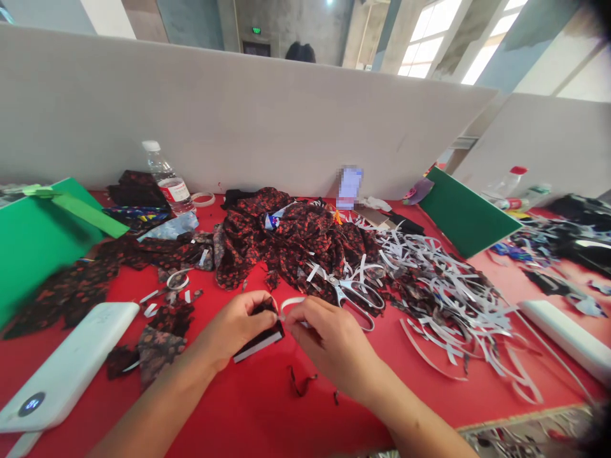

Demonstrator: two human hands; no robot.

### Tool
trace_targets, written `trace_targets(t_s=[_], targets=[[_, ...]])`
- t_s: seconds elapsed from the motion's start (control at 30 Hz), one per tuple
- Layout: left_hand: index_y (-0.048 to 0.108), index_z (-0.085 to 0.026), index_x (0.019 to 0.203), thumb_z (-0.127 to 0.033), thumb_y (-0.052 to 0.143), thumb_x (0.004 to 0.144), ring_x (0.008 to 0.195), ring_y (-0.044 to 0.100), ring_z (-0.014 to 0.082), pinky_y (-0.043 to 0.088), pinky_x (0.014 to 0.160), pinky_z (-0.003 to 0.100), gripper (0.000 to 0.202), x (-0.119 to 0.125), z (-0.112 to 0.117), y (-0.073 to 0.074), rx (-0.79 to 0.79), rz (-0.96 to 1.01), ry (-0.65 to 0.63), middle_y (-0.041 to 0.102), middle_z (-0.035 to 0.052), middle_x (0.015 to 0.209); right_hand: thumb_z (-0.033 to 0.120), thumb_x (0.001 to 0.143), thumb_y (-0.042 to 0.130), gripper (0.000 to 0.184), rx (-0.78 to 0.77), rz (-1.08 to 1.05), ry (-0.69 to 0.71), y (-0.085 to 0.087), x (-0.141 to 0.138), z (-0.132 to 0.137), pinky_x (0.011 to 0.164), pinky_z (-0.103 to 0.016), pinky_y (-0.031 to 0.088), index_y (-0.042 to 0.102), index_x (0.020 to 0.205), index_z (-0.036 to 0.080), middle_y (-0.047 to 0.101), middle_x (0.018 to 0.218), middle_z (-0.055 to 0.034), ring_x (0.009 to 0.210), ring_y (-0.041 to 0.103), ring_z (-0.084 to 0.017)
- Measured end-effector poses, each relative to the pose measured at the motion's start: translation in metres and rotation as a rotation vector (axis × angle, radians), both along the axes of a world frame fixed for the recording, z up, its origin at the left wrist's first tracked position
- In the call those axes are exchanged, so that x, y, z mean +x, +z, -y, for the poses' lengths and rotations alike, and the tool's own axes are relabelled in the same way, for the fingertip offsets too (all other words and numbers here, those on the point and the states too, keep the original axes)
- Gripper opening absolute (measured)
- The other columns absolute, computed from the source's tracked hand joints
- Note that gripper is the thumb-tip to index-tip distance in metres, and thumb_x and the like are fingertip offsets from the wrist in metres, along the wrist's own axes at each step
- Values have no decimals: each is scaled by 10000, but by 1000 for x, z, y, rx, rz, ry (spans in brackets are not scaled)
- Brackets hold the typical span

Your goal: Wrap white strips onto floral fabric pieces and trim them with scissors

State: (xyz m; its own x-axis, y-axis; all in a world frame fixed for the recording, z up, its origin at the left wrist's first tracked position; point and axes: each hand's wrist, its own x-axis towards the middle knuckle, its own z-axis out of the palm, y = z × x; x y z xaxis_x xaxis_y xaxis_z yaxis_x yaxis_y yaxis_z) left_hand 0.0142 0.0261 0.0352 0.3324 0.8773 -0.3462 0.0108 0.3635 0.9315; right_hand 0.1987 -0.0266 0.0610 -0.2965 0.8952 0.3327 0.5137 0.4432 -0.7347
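My left hand [236,324] is closed on a small flat black piece with a white edge [260,341], held just above the red table [267,413]. My right hand [329,340] pinches a thin white strip [290,303] at the top of that piece. Both hands meet near the table's front middle. Silver scissors [356,294] lie just right of my right hand, on the edge of a heap of black cloth with red flowers [286,245].
A pile of white paper strips [443,299] spreads to the right. A white power bank [67,369] lies front left, a water bottle [167,178] and green boards [38,242] behind it. Another green board [465,213] leans back right. A grey partition [238,121] closes the rear.
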Motion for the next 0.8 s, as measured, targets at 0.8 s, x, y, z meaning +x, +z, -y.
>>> trace_targets(t_s=[0.8], targets=[[605, -207, 836, -107, 485, 863, 890, 658, 135, 546, 823, 321, 159, 1, -6, -8, -140, 616, 565, 698, 10, 926, 354, 834, 545, 209, -244, -256, -211, -46, -3, -44, 529, -211, 301, 601, 772, 162, 430, 649, 31, 579, 361, -96]])
